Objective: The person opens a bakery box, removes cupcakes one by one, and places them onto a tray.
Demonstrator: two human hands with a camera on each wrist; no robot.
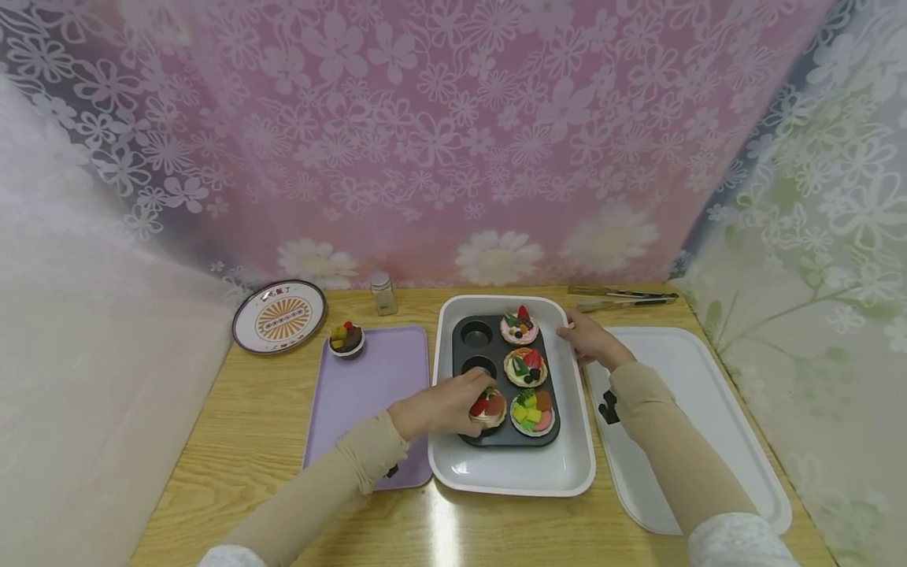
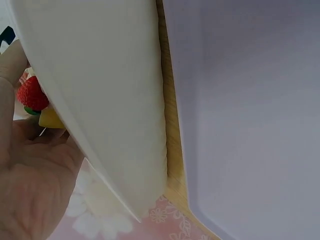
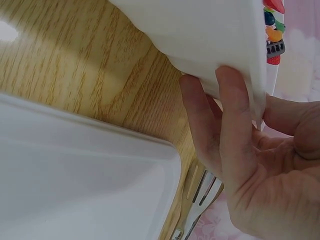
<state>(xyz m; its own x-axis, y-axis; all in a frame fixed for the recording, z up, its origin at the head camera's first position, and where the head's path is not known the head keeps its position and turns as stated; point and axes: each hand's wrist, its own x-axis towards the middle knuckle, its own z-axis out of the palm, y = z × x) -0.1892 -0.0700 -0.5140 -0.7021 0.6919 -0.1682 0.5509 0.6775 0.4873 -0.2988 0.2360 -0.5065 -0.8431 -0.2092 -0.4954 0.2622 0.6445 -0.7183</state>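
My left hand [image 1: 446,403] grips a strawberry-topped toy tart [image 1: 490,409] at the near-left cup of a dark muffin tin [image 1: 498,376]. In the left wrist view, a red strawberry [image 2: 32,93] shows between thumb and fingers; the tart's base is hidden. The tin lies inside a deep white tray [image 1: 513,479]. Three more fruit tarts fill its right column: a pink one [image 1: 520,329], a cream one [image 1: 526,368] and a yellow-topped one [image 1: 532,413]. With my right hand [image 1: 594,340], I pinch the white tray's far-right rim, thumb inside and fingers outside.
A purple tray [image 1: 372,378] lies left, with a chocolate cupcake [image 1: 346,340] at its far-left corner. Behind stand a patterned plate [image 1: 279,316] and a small shaker jar [image 1: 383,294]. Tongs [image 1: 627,296] lie far right, beyond a flat white tray [image 1: 680,394]. Curtains border the table.
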